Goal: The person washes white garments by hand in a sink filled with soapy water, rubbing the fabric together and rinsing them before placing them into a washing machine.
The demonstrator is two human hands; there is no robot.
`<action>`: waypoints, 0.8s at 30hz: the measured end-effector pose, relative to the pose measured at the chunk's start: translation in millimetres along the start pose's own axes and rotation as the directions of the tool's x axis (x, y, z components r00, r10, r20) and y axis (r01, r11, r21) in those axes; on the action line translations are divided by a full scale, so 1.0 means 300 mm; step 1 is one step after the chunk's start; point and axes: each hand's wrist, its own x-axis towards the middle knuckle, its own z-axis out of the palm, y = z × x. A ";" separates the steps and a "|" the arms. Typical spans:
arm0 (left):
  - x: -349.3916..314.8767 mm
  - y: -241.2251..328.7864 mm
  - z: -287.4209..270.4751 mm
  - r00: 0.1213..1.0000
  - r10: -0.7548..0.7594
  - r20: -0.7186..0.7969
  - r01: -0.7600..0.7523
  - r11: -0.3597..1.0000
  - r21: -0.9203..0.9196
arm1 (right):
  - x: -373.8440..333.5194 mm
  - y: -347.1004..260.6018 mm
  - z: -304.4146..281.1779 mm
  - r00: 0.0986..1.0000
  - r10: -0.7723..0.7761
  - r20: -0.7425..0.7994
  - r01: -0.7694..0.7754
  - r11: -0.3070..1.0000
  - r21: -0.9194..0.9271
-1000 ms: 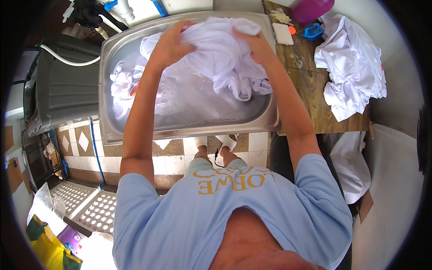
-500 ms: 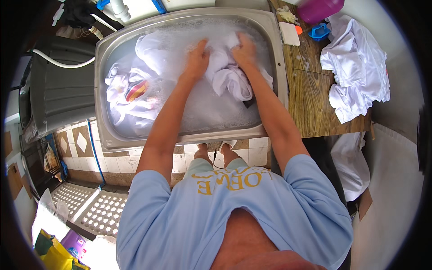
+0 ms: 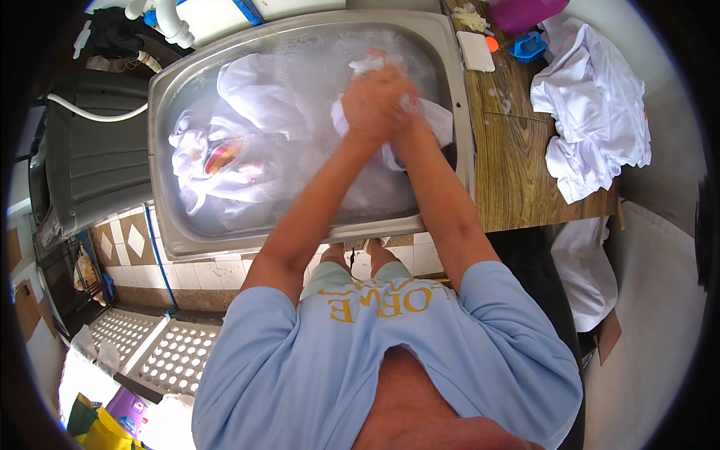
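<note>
My left hand point(image 3: 367, 105) and my right hand point(image 3: 405, 112) are pressed together over the right half of a metal sink point(image 3: 315, 229) of cloudy, sudsy water. Both are closed on a wet white cloth point(image 3: 435, 124), whose folds stick out around them on every side. Motion blurs the fingers, and the left hand partly covers the right. Other white garments point(image 3: 262, 94) float in the left half of the sink, one of them with a red and yellow patch point(image 3: 223, 156).
Right of the sink, a wooden counter point(image 3: 517, 157) bears a blue scrub brush point(image 3: 528, 48), a white block point(image 3: 476, 51), a purple container point(image 3: 525, 13) and a heap of white clothes point(image 3: 589, 105). A dark grey plastic unit point(image 3: 97, 157) with a white hose stands at left.
My hands were apart in the water; now they have come together, the left moving right, with the cloth gathered between them. The view has shifted slightly.
</note>
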 end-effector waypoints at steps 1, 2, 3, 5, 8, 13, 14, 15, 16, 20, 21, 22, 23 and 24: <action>0.015 -0.088 0.029 0.998 -0.049 -0.048 0.045 0.996 -0.073 | -0.008 -0.014 0.022 0.998 0.052 -0.038 -0.050 0.997 0.053; 0.029 -0.165 0.040 0.990 -0.102 -0.095 0.088 0.987 -0.135 | -0.017 -0.029 0.056 0.992 0.107 -0.066 -0.099 0.988 0.119; 0.041 -0.227 0.018 0.967 -0.250 -0.044 0.241 0.959 -0.151 | -0.027 -0.112 0.129 0.940 0.333 -0.079 -0.283 0.885 0.369; 0.078 -0.271 -0.009 0.860 -0.503 0.089 0.511 0.838 -0.194 | -0.035 -0.172 0.154 0.832 0.552 -0.061 -0.409 0.683 0.605; 0.032 -0.147 0.029 0.979 -0.193 -0.064 0.178 0.966 -0.187 | 0.025 -0.011 0.035 0.957 0.282 -0.072 -0.240 0.904 0.354; 0.007 -0.266 0.007 0.929 -0.370 0.016 0.362 0.898 -0.250 | 0.002 -0.063 0.112 0.882 0.465 -0.070 -0.406 0.828 0.388; 0.016 -0.322 -0.041 0.902 -0.430 0.025 0.407 0.831 -0.379 | -0.029 -0.168 0.169 0.775 0.625 -0.094 -0.517 0.712 0.476; 0.037 -0.363 -0.071 0.905 -0.425 -0.026 0.411 0.887 -0.211 | -0.035 -0.191 0.162 0.801 0.589 -0.103 -0.514 0.766 0.386; 0.041 -0.367 -0.106 0.912 -0.402 -0.080 0.389 0.910 -0.143 | -0.039 -0.244 0.150 0.827 0.562 0.014 -0.536 0.780 0.322; -0.029 -0.376 -0.255 0.988 -0.139 -0.064 0.153 0.917 0.368 | -0.134 -0.466 -0.036 0.943 0.252 0.217 -0.131 0.882 -0.454; -0.052 -0.286 -0.276 0.993 -0.113 -0.016 0.110 0.909 0.401 | -0.168 -0.484 -0.089 0.958 0.123 0.261 0.104 0.696 -0.710; -0.077 -0.176 -0.291 0.996 -0.087 0.028 0.066 0.897 0.436 | -0.209 -0.487 -0.130 0.938 0.112 0.327 0.235 0.488 -0.840; -0.105 -0.104 -0.297 0.988 -0.033 0.148 -0.006 0.967 0.254 | -0.252 -0.480 -0.169 0.911 0.120 0.394 0.359 0.239 -0.902; -0.130 -0.055 -0.297 0.966 0.041 0.255 -0.058 0.996 0.061 | -0.283 -0.465 -0.192 0.877 0.151 0.457 0.465 -0.020 -0.885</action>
